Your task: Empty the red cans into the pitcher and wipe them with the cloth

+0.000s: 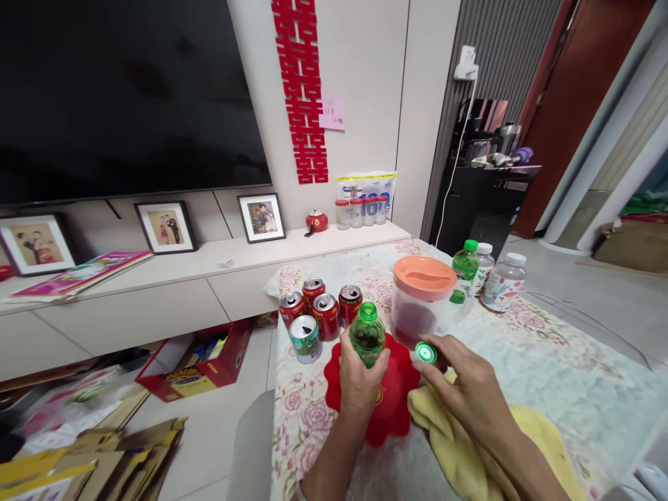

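Head view, clock faces centred on the green bottle (pixel 367 342). The bottle stands roughly upright in the left hand (pixel 358 391), fingers and thumb wrapped round its body, mouth uncovered, something dark inside. Whether its base touches the red plate (pixel 332 383) towards 6 o'clock: cannot tell, hand in the way.

Right hand (pixel 472 386) just past 3 o'clock, thumb and fingers pinched on the green cap (pixel 426 353), its hollow side towards the camera, well clear of the bottle mouth.

Around: drink cans (pixel 326 316) at 9 to 10 o'clock, lidded tub (pixel 420 299) at 2, yellow cloth (pixel 443 431) between 4 and 5, partly under the right arm.

Step in hand, my judgement: bottle and cap are apart, bottle unsealed. The next move calls for a level left hand, a firm but unsqueezing hold, and a secure pinch on the small cap.
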Tool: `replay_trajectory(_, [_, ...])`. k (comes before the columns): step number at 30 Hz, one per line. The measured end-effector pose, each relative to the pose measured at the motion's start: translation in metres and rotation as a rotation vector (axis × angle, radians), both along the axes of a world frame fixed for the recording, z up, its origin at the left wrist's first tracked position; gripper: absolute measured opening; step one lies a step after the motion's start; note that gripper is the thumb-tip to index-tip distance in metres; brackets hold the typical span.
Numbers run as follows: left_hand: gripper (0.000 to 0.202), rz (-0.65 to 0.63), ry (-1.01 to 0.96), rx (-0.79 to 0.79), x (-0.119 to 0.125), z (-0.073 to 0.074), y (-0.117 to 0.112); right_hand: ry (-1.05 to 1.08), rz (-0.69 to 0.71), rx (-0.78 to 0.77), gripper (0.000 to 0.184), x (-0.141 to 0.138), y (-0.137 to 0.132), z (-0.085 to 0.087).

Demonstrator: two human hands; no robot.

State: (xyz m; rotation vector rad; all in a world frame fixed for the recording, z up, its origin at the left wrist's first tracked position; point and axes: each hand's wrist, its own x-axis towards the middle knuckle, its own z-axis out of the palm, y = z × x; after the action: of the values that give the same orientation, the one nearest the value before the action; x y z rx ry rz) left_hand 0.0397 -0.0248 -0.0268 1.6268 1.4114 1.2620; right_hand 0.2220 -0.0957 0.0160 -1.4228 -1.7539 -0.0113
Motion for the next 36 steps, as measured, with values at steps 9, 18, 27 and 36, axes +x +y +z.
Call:
replay_trajectory(9, [0.057, 0.010, -0.051, -0.016, 0.004, -0.002, 0.001, -0.310, 0.019, -0.167, 0.018, -0.035, 0.061, 0.077])
replay_trajectory(18, [0.058, 0.044, -0.082, -0.001, 0.008, -0.011, 0.005, -0.454, 0.196, -0.297, 0.015, -0.048, 0.068, 0.109])
replay_trajectory(27, [0.061, 0.084, -0.060, -0.009, 0.010, -0.011, 0.002, -0.559, 0.203, -0.390, 0.024, -0.069, 0.073, 0.125])
replay_trajectory(36, [0.070, 0.069, -0.017, -0.052, 0.014, -0.019, 0.004, -0.531, 0.132, -0.459, 0.021, -0.082, 0.067, 0.130])
